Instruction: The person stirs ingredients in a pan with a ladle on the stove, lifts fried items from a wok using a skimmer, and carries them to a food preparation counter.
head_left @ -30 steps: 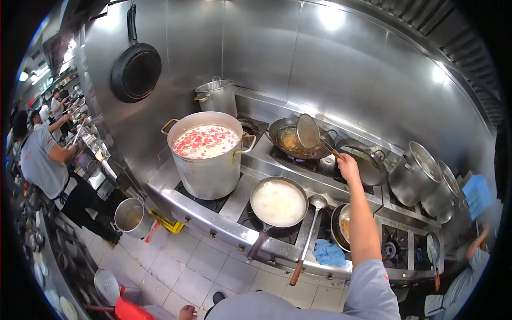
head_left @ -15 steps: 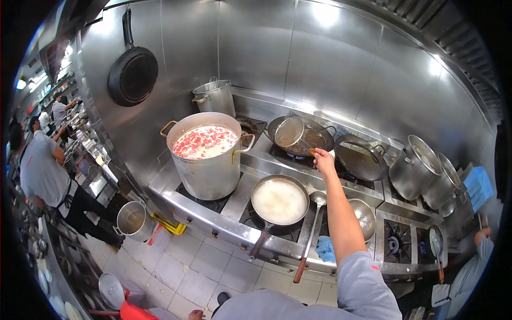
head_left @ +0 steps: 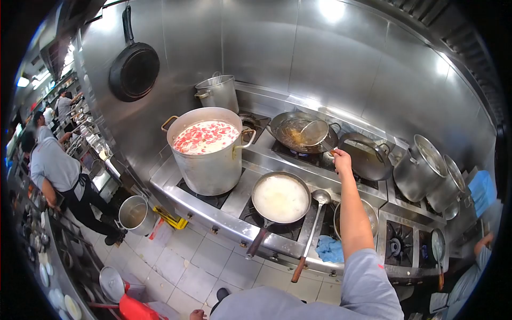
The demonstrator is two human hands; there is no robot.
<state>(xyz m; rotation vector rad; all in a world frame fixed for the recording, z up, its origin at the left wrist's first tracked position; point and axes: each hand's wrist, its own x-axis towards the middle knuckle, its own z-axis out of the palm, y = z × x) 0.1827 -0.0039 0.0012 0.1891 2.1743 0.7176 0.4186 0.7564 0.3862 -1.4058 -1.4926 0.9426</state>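
Observation:
My right hand point(head_left: 342, 161) grips the handle of a round mesh strainer point(head_left: 314, 132). The strainer's bowl is over the right part of a dark wok point(head_left: 277, 140), whose brownish liquid has golden bits and bubbles in it. Nearer to me, a frying pan point(head_left: 258, 217) holds a pale, frothy liquid. A ladle point(head_left: 314, 229) with a wooden handle lies to the right of that pan. Only a small part of my left hand point(head_left: 198, 314) shows at the bottom edge; its fingers are mostly cut off, and nothing can be seen in it.
A big pot point(head_left: 208, 173) of milky liquid with red pieces stands at left, a smaller pot point(head_left: 223, 97) behind it. Right of the wok are another wok point(head_left: 365, 162) and two tall pots point(head_left: 413, 178). A blue cloth point(head_left: 329, 249) lies by the front edge. A co-worker point(head_left: 66, 168) is at left.
The strainer has moved right across the wok along with my right hand, uncovering the golden bits in the liquid. The co-worker at left has shifted stance.

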